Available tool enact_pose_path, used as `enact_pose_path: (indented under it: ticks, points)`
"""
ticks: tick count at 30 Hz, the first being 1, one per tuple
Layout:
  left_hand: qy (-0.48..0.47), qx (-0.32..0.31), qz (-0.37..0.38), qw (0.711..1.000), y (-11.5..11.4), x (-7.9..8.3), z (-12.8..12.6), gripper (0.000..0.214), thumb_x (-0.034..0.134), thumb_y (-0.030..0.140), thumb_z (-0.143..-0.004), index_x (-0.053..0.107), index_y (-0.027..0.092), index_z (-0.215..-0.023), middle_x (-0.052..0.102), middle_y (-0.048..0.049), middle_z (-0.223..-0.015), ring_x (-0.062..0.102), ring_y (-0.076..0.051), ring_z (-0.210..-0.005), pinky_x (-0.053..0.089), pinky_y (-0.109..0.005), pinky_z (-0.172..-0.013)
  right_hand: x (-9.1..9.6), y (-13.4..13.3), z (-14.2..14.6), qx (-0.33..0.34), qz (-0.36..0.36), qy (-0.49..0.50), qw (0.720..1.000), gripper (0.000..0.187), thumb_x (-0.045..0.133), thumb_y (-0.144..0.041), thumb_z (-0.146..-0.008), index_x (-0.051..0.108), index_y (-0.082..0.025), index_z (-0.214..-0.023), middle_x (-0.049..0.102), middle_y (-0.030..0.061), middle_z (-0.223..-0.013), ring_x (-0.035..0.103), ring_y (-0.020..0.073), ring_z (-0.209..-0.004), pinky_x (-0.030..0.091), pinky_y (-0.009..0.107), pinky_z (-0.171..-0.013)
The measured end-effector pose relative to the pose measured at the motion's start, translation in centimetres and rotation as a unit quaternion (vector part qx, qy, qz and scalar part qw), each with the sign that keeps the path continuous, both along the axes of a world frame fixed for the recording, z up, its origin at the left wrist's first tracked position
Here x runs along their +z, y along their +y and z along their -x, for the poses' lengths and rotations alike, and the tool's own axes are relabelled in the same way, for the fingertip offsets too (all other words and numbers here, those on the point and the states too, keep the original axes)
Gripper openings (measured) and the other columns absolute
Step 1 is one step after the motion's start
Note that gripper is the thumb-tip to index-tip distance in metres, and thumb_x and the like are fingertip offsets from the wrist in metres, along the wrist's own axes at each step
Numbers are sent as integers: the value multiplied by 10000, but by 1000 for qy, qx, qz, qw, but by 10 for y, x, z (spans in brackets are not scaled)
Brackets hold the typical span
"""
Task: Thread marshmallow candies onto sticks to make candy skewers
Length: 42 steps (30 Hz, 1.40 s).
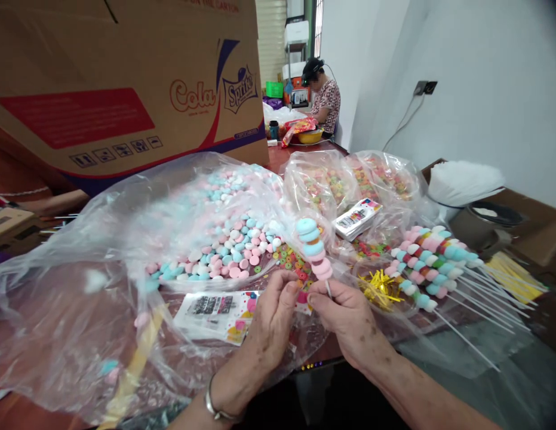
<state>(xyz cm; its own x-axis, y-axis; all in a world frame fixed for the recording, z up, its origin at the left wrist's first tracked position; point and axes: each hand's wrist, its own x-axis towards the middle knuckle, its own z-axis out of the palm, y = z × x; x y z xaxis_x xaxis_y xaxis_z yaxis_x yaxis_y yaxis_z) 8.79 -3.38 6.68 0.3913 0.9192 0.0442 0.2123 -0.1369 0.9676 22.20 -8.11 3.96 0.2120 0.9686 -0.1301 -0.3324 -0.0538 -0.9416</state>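
My right hand (pixel 344 319) pinches the thin stick of a candy skewer (pixel 314 248) stacked with blue and pink marshmallow discs, held upright. My left hand (pixel 273 325) is closed beside it, fingertips pinched at the stick's base. Behind the hands lies a big open plastic bag of loose pink, blue and white marshmallow discs (pixel 228 248). Small coloured ring candies (pixel 292 260) sit in another bag just beyond the fingers. A printed label card (pixel 217 313) lies left of my left hand.
Finished skewers (pixel 432 263) lie piled at the right with sticks pointing outward, next to gold twist ties (pixel 380 285). A large cardboard box (pixel 125 89) stands at the back left. Another person (pixel 325 98) sits at the far end of the table.
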Motion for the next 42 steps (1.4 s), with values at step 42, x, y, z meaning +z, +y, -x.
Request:
enact_pose_path:
  ticks: [42]
  points:
    - [-68, -129, 247, 958, 31, -34, 45, 434, 797, 556, -665, 619, 162, -626, 630, -1, -452, 439, -86, -384, 248, -197, -429, 27, -36, -113, 48, -218, -546, 807, 237, 514, -213, -961, 713, -225, -1089, 729, 16, -882, 674, 145, -764, 510, 213, -705]
